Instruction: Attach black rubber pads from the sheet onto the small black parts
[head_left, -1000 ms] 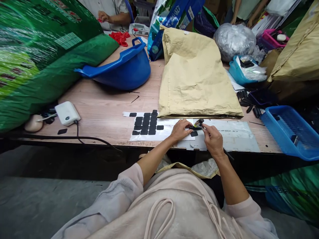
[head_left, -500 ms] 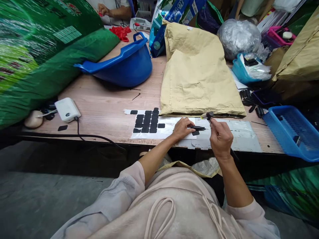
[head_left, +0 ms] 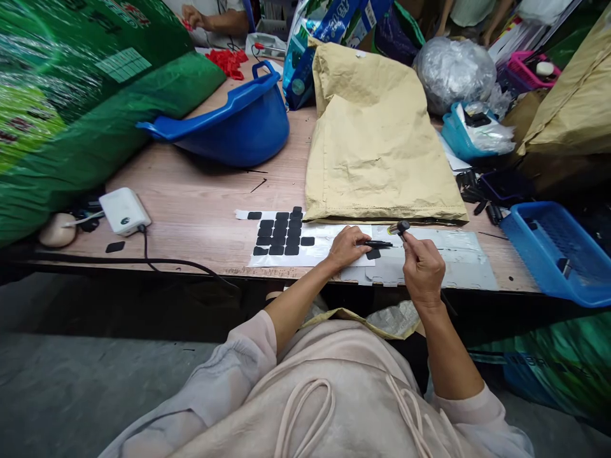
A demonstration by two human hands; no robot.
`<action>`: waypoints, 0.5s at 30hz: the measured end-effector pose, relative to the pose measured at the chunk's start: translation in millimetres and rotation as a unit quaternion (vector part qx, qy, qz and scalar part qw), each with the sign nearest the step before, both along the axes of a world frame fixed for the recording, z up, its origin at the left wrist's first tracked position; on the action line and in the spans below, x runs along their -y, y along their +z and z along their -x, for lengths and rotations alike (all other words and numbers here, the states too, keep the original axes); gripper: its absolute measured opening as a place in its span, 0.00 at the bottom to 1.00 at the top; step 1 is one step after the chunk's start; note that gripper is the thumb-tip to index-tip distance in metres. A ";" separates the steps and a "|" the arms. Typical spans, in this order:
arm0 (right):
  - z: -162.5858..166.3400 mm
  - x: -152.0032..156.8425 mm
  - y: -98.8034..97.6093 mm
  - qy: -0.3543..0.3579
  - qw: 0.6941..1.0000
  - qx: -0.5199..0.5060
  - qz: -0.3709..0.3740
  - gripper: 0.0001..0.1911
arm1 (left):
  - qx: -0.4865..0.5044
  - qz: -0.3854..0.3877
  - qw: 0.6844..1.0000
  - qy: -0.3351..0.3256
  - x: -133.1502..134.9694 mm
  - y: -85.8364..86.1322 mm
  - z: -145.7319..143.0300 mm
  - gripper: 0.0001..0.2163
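Note:
My left hand point(head_left: 347, 247) rests on the white backing sheet point(head_left: 319, 245) at the table's front edge, fingers closed on a thin black stick-like piece point(head_left: 379, 243) that points right. My right hand point(head_left: 422, 267) is just to the right, fingers pinched on a small dark rounded part point(head_left: 400, 226) with a yellowish end, held slightly above the sheet. A single black pad point(head_left: 373, 254) lies under the stick. A block of several black rounded pads point(head_left: 281, 234) sits on the sheet to the left of my left hand.
A tan paper sack point(head_left: 377, 140) lies behind the sheet. A tipped blue basin point(head_left: 238, 127), a green sack point(head_left: 76, 108), a white adapter point(head_left: 124, 210) with its black cable, and a blue basket point(head_left: 558, 251) surround the spot. Another person's hand point(head_left: 191, 16) works at the far end.
My right hand lifted the small dark part away from the stick, up and to the right, then lowered it a little back toward it. My left hand stayed in place.

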State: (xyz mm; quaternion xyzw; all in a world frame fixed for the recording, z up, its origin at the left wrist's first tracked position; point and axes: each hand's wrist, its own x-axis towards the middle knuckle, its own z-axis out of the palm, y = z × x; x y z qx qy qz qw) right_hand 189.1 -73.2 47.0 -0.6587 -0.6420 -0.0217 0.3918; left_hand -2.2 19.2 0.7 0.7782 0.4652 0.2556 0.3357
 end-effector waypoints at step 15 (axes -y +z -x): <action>-6.0 14.3 -14.4 -0.054 0.994 -0.091 0.032 0.17 | 0.012 -0.030 0.999 -0.009 -0.7 -8.4 1.4 0.06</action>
